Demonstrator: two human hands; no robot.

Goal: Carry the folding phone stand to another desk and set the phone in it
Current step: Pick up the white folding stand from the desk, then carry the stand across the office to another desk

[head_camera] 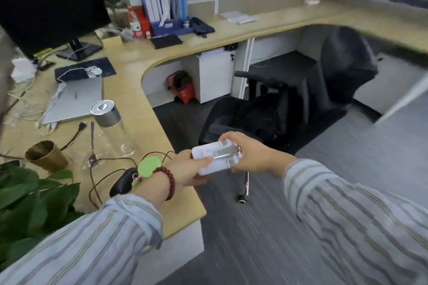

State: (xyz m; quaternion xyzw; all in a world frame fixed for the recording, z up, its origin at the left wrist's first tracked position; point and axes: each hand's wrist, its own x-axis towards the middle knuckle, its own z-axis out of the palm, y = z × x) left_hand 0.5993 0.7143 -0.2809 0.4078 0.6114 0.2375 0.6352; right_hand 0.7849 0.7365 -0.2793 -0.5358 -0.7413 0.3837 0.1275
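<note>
The left hand's [185,168] fingers curled around one end of the folded white phone stand [216,156] while the right hand [251,154] gripped its other end, holding it in the air over the grey carpet just off the corner of the wooden desk [136,81]. A beaded bracelet [168,181] circled the left wrist, and both arms wore striped sleeves. On the desk near the left hand stood a glass bottle with a metal lid [108,120], a paper cup [45,155] and a closed laptop [74,99]; a black office chair [278,109] sat beyond the stand

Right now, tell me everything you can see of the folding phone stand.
The folding phone stand is white, plastic-looking, with a shiny metal strip along its middle. It is folded flat and held in the air past the desk's edge, over grey carpet. The left hand grips its near end, the right hand its far end. No phone sits in it.
</note>
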